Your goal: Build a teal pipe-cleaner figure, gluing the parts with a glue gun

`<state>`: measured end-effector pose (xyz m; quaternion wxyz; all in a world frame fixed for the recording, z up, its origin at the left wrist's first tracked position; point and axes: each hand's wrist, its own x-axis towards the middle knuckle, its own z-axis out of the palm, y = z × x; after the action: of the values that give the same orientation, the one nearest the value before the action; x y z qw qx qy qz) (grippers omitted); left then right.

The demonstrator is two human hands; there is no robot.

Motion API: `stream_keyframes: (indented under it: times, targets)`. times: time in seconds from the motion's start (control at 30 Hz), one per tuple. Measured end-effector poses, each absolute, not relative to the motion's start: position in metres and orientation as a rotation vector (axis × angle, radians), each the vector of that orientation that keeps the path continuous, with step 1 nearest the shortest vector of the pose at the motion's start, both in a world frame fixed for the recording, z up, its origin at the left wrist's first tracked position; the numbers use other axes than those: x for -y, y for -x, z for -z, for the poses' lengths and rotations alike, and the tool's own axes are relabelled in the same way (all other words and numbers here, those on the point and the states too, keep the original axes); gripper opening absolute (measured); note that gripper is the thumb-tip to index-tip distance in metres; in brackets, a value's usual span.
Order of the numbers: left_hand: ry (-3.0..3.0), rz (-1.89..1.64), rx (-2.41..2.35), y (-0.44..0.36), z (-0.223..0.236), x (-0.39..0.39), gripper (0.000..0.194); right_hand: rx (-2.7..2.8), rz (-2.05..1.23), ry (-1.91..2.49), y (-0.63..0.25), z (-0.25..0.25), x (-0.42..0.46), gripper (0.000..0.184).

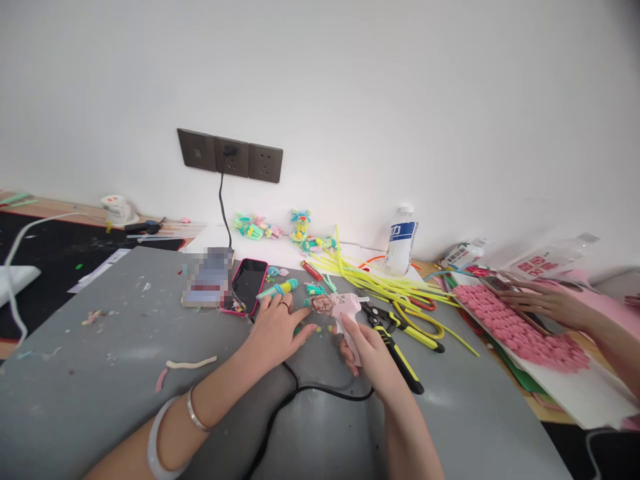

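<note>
My right hand (365, 347) is wrapped round the grip of a pale pink hot glue gun (345, 308), whose patterned front end points left. A clear glue stick pokes out at its back. My left hand (280, 330) lies low over the grey table, fingers stretched out and thumb apart. Its fingertips reach a teal and yellow pipe-cleaner piece (277, 289), and the index finger comes near the gun's tip. Small teal pieces (315, 289) lie just beyond the gun. Beneath my left hand, some little green and yellow bits are partly hidden.
Yellow-handled pliers (400, 350) and a bundle of yellow pipe cleaners (390, 280) lie to the right. A phone (250, 277) rests left of centre. A black cable (330, 391) crosses in front. A bottle (401, 240) stands behind. Another person's hand (545, 303) is at far right.
</note>
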<state>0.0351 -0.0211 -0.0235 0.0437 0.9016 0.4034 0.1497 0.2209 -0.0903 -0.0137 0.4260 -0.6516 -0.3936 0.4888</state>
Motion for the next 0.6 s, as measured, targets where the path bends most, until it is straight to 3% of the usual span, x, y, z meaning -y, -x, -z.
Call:
stream_keyframes:
  times: [0.6]
  targets:
    - [-2.740,-0.441,-1.233,-0.035,0.021,0.021,0.042,0.954,-1.158,1.620,-0.217,0.003,0.092,0.065]
